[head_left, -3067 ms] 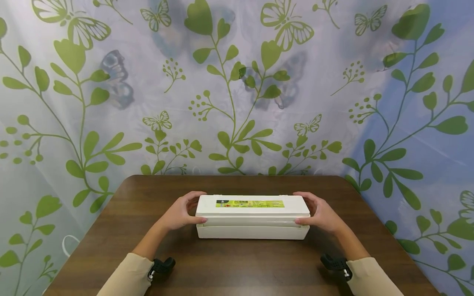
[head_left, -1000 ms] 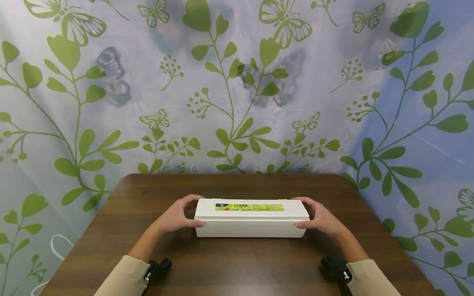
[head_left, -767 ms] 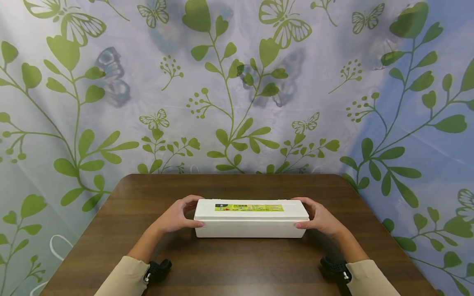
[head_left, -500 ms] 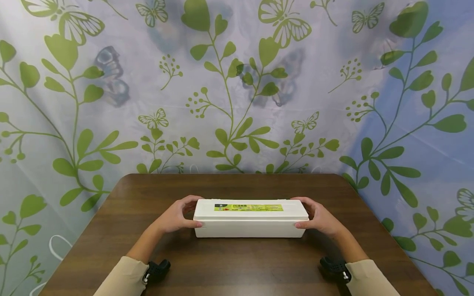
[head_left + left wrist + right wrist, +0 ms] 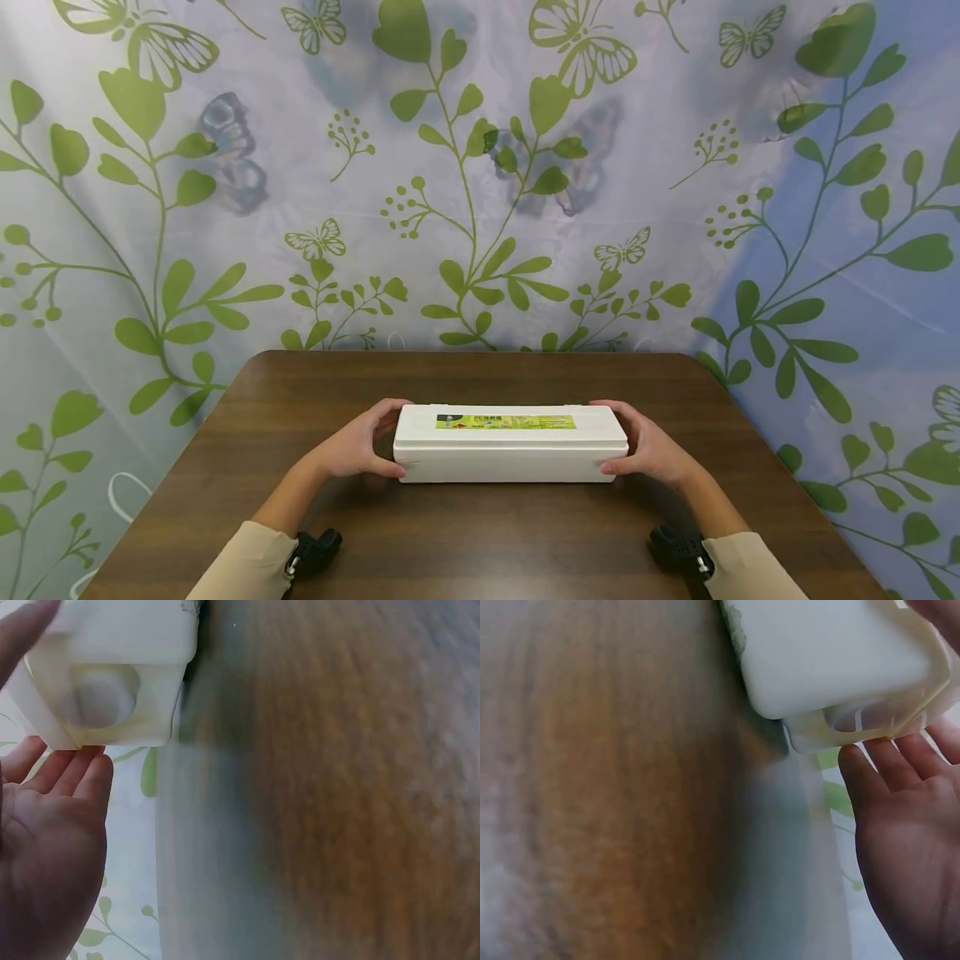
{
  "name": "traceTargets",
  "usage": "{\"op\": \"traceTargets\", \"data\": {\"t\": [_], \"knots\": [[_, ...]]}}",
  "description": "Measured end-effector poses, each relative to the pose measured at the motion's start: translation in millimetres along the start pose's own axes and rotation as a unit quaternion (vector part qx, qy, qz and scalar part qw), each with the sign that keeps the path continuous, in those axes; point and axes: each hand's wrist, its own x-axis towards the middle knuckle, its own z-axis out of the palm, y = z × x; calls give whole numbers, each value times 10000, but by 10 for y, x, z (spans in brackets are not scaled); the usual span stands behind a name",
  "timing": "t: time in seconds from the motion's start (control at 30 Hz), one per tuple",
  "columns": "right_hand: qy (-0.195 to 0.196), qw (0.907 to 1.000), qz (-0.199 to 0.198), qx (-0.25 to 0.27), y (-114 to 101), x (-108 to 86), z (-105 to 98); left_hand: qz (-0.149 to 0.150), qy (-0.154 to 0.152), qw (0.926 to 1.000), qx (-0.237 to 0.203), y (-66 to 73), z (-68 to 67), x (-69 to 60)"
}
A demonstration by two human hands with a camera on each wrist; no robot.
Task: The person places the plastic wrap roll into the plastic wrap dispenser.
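Observation:
A long white cling film dispenser point(image 5: 504, 465), its lid down, sits lengthwise on the brown table with a green-yellow label point(image 5: 506, 422) on top. At its left end my left hand point(image 5: 352, 446) grips it, thumb low at the front corner and fingers round the back. My right hand point(image 5: 658, 448) holds the opposite end the same way. The left wrist view shows the dispenser's end wall with a round recess point(image 5: 105, 697) and fingers touching the far side. From the right wrist, fingertips point(image 5: 853, 759) lie against the rear of the casing. Whatever is inside is hidden.
The wooden table point(image 5: 480, 542) has rounded back corners. Right behind it hangs a pale curtain point(image 5: 480, 167) printed with green leaves and butterflies. A white cord loop point(image 5: 112, 496) shows beyond the left edge. Dark wristbands point(image 5: 315, 550) sit on both wrists.
Earliest, the lid stood slightly raised with a gap along the front; it now lies flush. Since half a second ago, both thumbs have slid lower on the front face.

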Motion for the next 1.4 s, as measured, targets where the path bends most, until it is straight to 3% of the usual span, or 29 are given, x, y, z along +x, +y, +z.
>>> {"op": "traceTargets", "data": {"t": [0.53,0.97,1.4], "knots": [[67,9995,-310,11,51,-5,46,49,213,9992,336,9,17,1],[550,9973,-332,-343,108,30,58,227,393,9984,338,1,11,5],[356,9990,-208,-177,128,34,43,245,395,9982,372,8,18,1]]}}
